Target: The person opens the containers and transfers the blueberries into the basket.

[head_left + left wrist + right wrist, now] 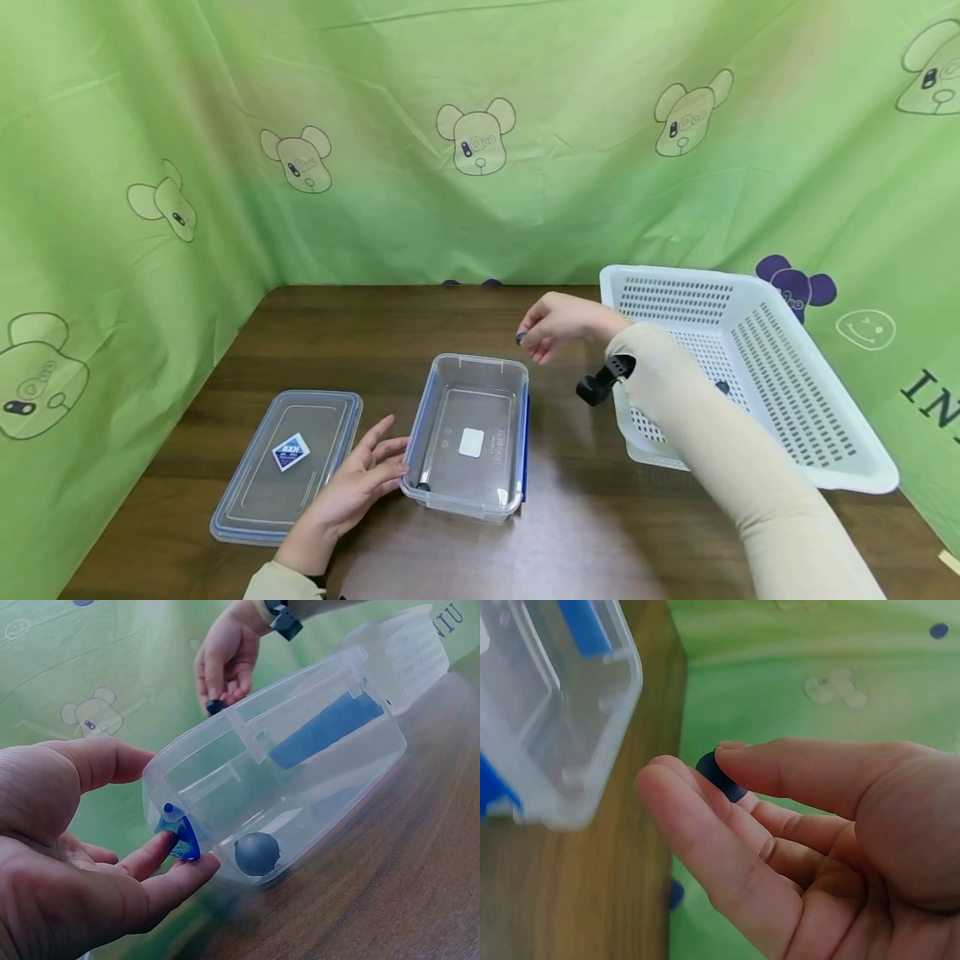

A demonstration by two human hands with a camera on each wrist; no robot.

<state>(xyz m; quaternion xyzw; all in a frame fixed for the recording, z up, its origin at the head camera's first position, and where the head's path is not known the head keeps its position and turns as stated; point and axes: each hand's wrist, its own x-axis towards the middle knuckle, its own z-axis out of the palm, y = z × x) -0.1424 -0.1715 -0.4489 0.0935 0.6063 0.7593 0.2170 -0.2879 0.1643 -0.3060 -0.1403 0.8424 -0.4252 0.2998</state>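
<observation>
A clear plastic box (471, 500) stands lidless on the table, with one small dark round blueberry (257, 853) in its near left corner. My left hand (365, 469) touches that corner with fairly straight fingers; in the left wrist view, its fingertips meet the wall and a blue latch (180, 838). Beyond the box's far right corner, my right hand (557, 325) pinches another blueberry (720, 777) between thumb and fingers, above the table. A white slotted basket (817, 375) sits to the right, partly behind the right forearm, with a dark blueberry (722, 387) visible inside.
The clear lid (300, 492) with a blue edge and a label lies flat left of the box. A green printed curtain (390, 217) hangs at the back and sides of the brown wooden table (360, 333).
</observation>
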